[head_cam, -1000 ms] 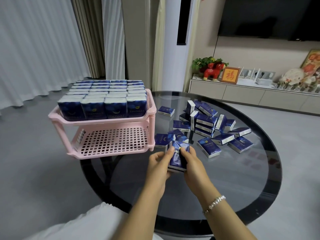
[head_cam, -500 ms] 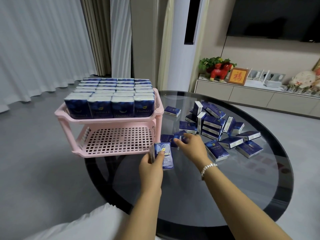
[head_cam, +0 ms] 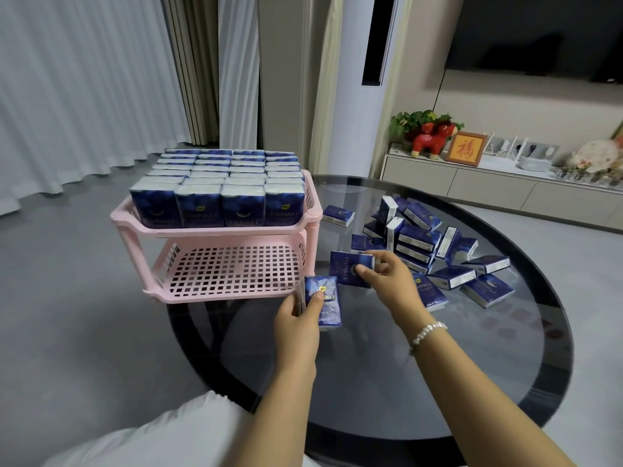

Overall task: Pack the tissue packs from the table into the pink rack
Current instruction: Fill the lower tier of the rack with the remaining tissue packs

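Head view: left hand (head_cam: 296,318) holds tissue pack (head_cam: 323,299) upright, long axis vertical.

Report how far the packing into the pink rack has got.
Done: the pink rack's top shelf is packed full with upright packs. In hand: the left hand holds a small stack of packs; the right hand grips another pack. Left: the bottom shelf looks empty, and a loose pile waits on the glass table.
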### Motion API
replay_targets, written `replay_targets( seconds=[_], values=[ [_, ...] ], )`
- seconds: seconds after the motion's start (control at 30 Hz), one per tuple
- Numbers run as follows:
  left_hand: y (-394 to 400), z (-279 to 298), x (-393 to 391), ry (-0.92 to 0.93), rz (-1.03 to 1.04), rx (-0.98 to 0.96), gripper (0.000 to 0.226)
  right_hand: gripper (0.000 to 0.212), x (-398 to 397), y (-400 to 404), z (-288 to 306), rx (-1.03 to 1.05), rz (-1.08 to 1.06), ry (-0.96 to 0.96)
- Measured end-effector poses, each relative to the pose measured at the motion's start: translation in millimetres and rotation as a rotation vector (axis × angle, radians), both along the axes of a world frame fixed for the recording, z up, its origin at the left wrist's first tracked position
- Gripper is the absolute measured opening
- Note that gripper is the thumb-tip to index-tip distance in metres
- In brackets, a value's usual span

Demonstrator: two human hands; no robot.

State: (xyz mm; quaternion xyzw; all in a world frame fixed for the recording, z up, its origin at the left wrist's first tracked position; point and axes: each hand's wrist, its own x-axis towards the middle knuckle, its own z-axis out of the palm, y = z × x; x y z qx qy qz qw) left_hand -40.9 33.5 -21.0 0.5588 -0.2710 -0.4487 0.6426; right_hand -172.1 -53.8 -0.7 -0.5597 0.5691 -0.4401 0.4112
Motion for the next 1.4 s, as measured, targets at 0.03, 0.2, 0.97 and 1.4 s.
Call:
replay_targets(
  seconds=[0.03,0.2,0.97,1.4],
  values=[
    [0,0,0,-0.015,-0.008,-0.008,0.028,0.034,-6,2,1,-0.018,-0.003,-0.056],
    [0,0,-3,-0.045,-0.100,0.018,0.044,0.024,-28,23,12,-0.109,-0.021,-0.165],
    [-3,4,-15,0.025,-0.236,-0.051,0.028,0.024,-5,16,10,-0.166,0.033,0.130],
    [-5,3,-12,-0.012,-0.140,-0.085,0.030,0.032,-3,-42,7,0.169,0.090,0.641]
  ],
)
